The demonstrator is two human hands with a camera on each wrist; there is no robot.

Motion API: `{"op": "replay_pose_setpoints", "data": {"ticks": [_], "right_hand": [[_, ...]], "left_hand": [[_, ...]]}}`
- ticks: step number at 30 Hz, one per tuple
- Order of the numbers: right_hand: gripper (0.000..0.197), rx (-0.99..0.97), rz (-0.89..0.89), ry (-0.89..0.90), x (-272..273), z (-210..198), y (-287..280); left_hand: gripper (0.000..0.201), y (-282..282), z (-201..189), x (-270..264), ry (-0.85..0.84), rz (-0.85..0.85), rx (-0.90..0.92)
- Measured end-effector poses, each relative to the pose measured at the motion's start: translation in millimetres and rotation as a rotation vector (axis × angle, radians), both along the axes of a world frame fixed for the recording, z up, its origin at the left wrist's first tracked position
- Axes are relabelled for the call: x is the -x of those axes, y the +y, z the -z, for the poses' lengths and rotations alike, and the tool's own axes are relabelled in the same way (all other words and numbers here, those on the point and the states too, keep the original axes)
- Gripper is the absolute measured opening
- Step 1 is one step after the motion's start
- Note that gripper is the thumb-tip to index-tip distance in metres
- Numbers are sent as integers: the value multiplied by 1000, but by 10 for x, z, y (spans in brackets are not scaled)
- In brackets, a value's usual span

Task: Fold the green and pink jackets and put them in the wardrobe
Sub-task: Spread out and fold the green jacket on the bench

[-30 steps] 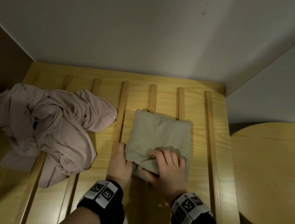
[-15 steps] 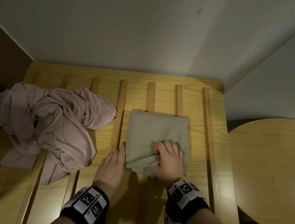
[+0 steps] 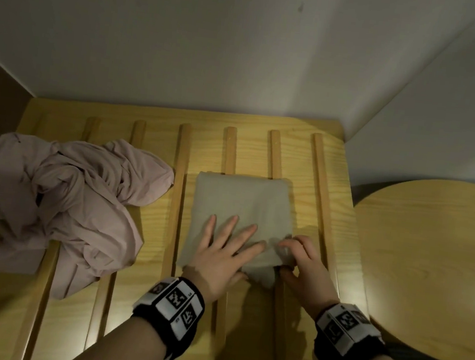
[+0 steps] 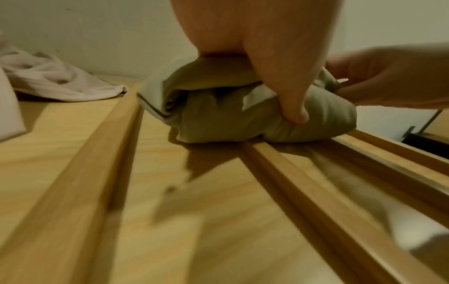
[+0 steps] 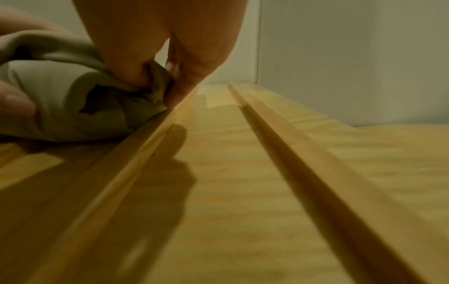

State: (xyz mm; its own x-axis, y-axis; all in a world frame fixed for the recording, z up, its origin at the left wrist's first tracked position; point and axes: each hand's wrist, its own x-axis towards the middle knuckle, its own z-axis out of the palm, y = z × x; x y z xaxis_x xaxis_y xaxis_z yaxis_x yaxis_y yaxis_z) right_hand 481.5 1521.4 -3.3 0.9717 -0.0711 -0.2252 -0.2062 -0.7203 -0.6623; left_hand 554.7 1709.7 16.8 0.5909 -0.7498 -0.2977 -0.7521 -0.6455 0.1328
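Observation:
The green jacket [image 3: 242, 204] lies folded into a thick square on the slatted wooden platform [image 3: 150, 229]. My left hand [image 3: 223, 252] lies flat on its near half, fingers spread and straight, thumb [image 4: 291, 107] pressing the front edge. My right hand [image 3: 295, 260] pinches the near right corner of the green jacket [image 5: 73, 100] between thumb and fingers. The pink jacket [image 3: 59, 198] sits crumpled in a heap on the platform's left side, also in the left wrist view as the pink jacket [image 4: 58, 82].
Raised wooden slats [image 3: 177, 190] run front to back across the platform. White walls [image 3: 216, 44] close the back and right. A round wooden table [image 3: 433, 267] stands to the right, just past the platform's edge.
My left hand moved from beside the green jacket's left edge onto its top and spread flat. My right hand shifted from the bundle's near middle to its right corner, still pinching cloth.

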Motion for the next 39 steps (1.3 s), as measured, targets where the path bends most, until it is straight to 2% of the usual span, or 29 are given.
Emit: {"op": "replay_pose_setpoints", "data": {"ticks": [2, 5, 9, 11, 15, 18, 21, 25, 27, 29, 31, 33, 37, 39], "right_hand": [[29, 3, 23, -41, -29, -11, 38], [18, -61, 75, -135, -30, -20, 134], [20, -156, 211, -191, -16, 20, 207], [22, -191, 276, -164, -36, 43, 173], [28, -214, 286, -122, -27, 80, 77], [27, -180, 289, -74, -5, 111, 28], [20, -115, 217, -75, -15, 110, 29], [31, -168, 247, -150, -45, 52, 153], [32, -206, 273, -191, -64, 21, 258], [37, -253, 283, -207, -77, -4, 323], [36, -284, 248, -209, -75, -19, 332], [34, -279, 200, -186, -72, -29, 306], [42, -254, 209, -133, -72, -4, 148], [35, -195, 203, -136, -77, 29, 46]], "left_hand": [[66, -19, 17, 7, 13, -22, -46], [71, -41, 158, 17, 46, -100, -21], [65, -204, 78, 57, 62, -227, 108], [64, -255, 76, 62, 104, -193, 162], [63, -237, 114, 4, 211, -131, 215], [50, -247, 127, 9, 131, -162, 259], [34, -375, 55, 33, 49, -138, 272], [15, -505, 4, 44, -136, -84, 317], [19, -544, -22, 6, -142, -152, 312], [24, -567, -52, -45, -57, -260, 262], [20, -571, -34, -101, 64, -379, 199], [15, -543, 42, -111, 41, -428, 233], [17, -416, 44, -71, 169, -302, 389], [32, -271, 54, -47, 108, -155, 379]]}}
